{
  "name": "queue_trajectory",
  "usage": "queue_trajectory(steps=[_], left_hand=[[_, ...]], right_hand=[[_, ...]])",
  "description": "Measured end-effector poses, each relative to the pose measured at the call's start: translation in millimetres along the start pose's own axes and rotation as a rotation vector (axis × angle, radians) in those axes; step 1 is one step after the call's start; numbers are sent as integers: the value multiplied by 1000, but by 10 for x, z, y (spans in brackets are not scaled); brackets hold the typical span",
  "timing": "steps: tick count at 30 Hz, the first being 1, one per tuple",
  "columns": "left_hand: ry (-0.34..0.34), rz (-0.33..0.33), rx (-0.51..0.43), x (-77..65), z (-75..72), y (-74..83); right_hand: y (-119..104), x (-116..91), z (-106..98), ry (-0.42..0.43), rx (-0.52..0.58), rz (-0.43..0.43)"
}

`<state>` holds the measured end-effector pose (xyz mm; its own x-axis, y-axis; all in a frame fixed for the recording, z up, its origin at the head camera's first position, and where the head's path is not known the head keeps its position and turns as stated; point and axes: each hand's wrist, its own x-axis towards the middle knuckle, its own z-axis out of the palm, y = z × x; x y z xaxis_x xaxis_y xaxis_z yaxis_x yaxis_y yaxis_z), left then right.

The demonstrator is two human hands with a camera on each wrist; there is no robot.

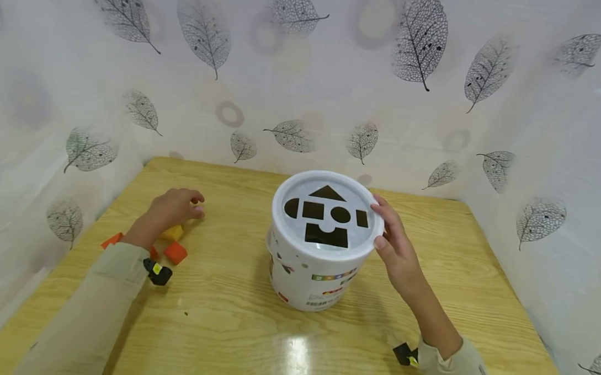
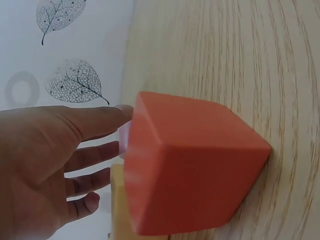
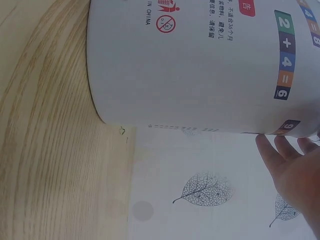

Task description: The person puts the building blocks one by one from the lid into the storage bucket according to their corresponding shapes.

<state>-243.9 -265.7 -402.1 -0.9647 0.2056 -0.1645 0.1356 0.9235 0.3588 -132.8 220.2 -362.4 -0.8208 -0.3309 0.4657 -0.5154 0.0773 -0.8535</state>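
One bucket (image 1: 297,281), one lid (image 1: 327,205), six holes (image 1: 313,210), one yellow block (image 1: 172,234), one pink piece (image 1: 199,210), at least two orange blocks (image 1: 175,253)

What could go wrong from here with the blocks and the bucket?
The pink block could slip, since the left hand appears only to pinch it. That hand might knock the nearby yellow block or an orange block. The bucket might slide if pushed, as the right hand touches just one side.

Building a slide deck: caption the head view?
Left hand pinches a pink piece near orange blocks; right hand touches a lidded white bucket.
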Motion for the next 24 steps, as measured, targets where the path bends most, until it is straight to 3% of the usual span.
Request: queue_trajectory(steps=[24], left_hand=[[-29, -22, 65, 132, 91, -80]], right_hand=[[-8, 3, 2, -4, 0, -6]])
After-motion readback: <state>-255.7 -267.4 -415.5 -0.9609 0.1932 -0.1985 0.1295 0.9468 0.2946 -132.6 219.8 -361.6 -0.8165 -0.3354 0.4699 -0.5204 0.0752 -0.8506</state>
